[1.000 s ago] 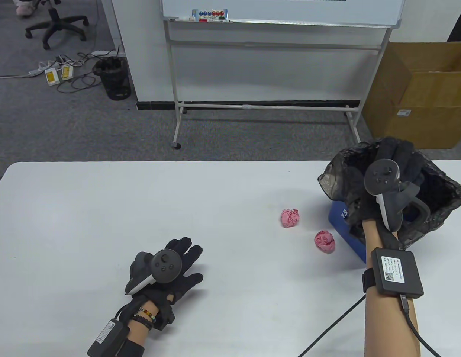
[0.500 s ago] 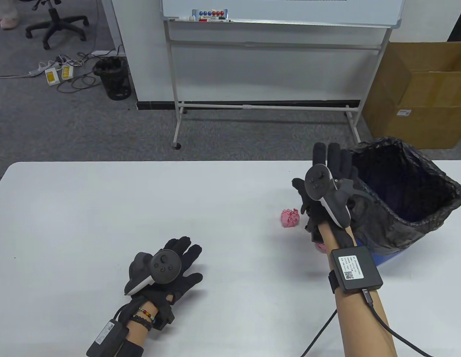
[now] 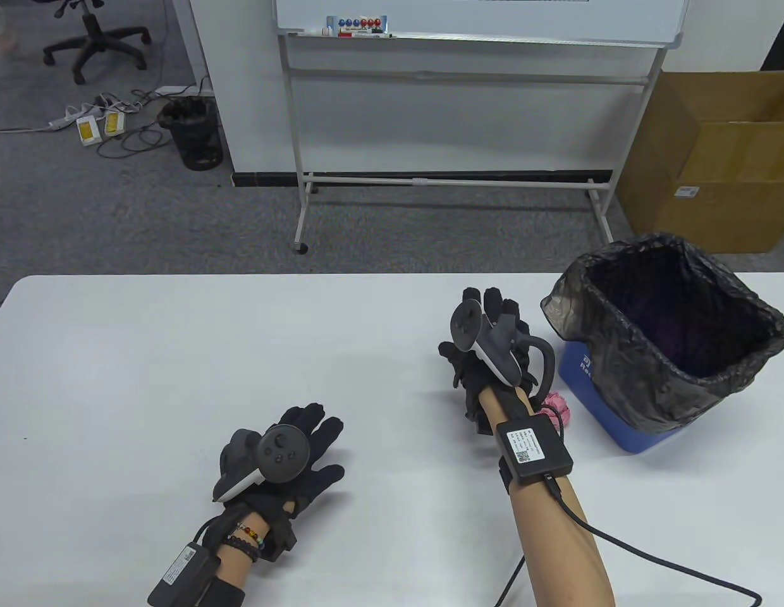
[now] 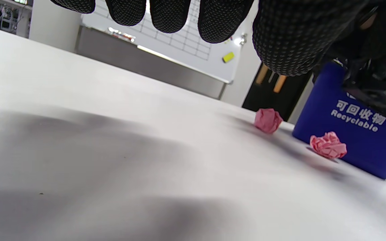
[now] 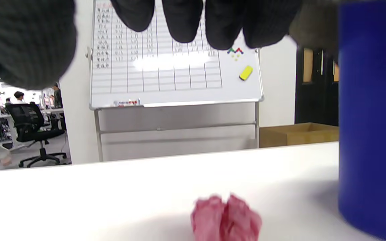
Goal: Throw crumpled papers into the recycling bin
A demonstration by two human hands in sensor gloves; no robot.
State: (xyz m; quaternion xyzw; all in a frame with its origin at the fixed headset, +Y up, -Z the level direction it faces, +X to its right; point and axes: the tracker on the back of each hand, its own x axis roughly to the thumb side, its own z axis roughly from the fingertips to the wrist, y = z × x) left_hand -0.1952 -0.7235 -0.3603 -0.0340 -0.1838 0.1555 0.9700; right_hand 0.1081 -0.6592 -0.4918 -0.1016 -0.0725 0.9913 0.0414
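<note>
Two hands — left (image 3: 284, 452) flat, right (image 3: 487, 354) slack over paper ball (image 5: 226, 219); bin (image 3: 594, 392) beside.

Past my white table (image 3: 177, 354): grey carpet floor (image 3: 145, 215), wheeled whiteboard stand (image 3: 455, 114), brown cardboard box (image 3: 721, 158), black office chair (image 3: 91, 38).

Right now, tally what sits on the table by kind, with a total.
Pink crumpled paper balls: 2, the far one and the one nearer the bin
Blue recycling bin with black liner: 1
Gloved hands: 2, the left hand flat on the table, the right hand above the far ball
Total: 5
</note>
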